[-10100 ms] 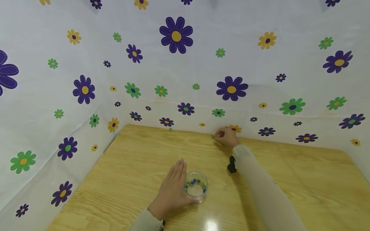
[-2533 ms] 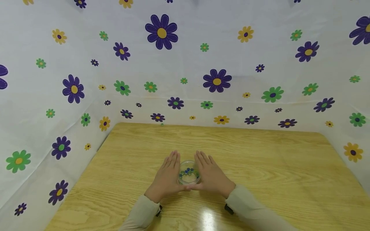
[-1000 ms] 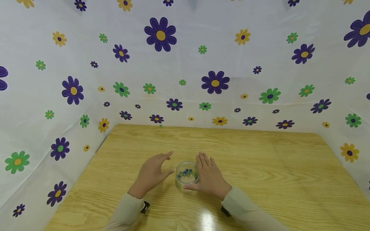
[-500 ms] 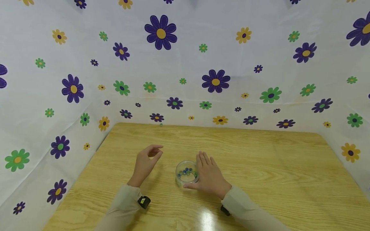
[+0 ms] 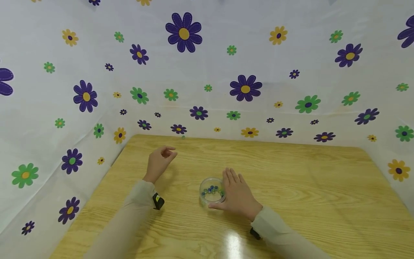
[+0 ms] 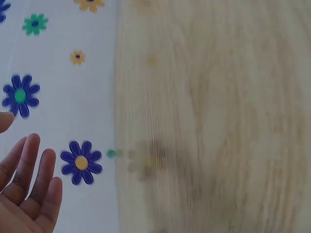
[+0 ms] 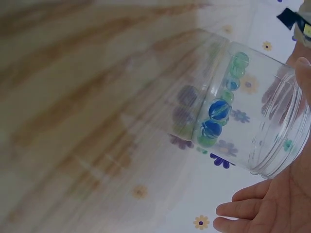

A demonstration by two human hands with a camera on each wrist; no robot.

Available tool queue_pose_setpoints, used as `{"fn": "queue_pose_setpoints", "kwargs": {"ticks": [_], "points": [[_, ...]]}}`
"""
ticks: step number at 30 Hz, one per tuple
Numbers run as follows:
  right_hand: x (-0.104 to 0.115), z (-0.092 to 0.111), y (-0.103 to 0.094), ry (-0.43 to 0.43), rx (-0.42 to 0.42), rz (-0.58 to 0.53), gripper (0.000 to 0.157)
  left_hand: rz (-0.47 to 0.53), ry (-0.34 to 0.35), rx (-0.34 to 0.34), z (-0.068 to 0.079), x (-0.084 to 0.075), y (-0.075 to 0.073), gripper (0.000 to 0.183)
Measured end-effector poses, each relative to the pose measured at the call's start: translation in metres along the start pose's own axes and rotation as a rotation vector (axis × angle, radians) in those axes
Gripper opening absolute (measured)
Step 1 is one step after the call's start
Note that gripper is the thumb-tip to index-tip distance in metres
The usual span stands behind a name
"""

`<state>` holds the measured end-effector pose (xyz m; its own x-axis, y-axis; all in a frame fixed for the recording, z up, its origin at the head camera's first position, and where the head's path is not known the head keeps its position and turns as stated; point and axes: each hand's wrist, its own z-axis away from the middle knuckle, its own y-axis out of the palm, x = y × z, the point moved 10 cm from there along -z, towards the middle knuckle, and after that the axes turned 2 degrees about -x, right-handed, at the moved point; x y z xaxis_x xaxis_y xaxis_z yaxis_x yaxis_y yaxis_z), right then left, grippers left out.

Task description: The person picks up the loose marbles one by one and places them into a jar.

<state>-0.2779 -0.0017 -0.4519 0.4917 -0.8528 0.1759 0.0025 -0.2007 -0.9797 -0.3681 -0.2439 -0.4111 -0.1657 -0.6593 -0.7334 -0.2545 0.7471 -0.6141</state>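
A clear round jar (image 5: 200, 187) stands upright on the wooden table, with several blue and green marbles (image 7: 219, 109) gathered at its bottom. My right hand (image 5: 239, 196) rests along the jar's right side, fingers straight and thumb lying by the near side. To the left and farther out, my left hand (image 5: 158, 163) is over the table, its fingers loosely bent and nothing held. In the left wrist view its fingers (image 6: 31, 194) are spread apart. One green marble (image 5: 183, 137) sits at the table's far edge, beyond the left fingertips and slightly right of them.
The wooden table (image 5: 291, 187) meets a white cloth (image 5: 207, 72) with purple, yellow and green flowers at the back and both sides. A dark strap device (image 5: 157, 201) is on the left wrist, and another (image 5: 254, 233) on the right.
Both hands cupped the jar earlier; my left hand has since left it and moved left and forward toward the far edge. A green marble formerly at my right fingertips is gone from that spot.
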Motion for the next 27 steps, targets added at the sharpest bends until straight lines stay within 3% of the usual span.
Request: {"fn": "queue_pose_setpoints", "kwargs": {"ticks": [4,11,17,21,27], "points": [[-0.003,0.001,-0.001,0.008,0.010,-0.008,0.117,-0.023,-0.046,-0.020,-0.016,0.017,-0.002,0.031],[-0.007,0.001,-0.001,0.011,0.010,0.001,0.116,-0.082,-0.051,-0.018,-0.039,0.030,0.001,0.036],[-0.010,0.001,0.000,0.012,0.004,-0.012,0.117,0.002,-0.092,-0.022,-0.059,0.044,0.003,0.041],[-0.008,0.000,0.002,0.009,0.021,-0.044,0.118,0.064,-0.154,-0.018,-0.066,0.055,0.008,0.043],[-0.006,-0.001,0.002,-0.005,0.032,-0.032,0.117,0.092,-0.204,-0.027,-0.073,0.058,0.015,0.045]]}}
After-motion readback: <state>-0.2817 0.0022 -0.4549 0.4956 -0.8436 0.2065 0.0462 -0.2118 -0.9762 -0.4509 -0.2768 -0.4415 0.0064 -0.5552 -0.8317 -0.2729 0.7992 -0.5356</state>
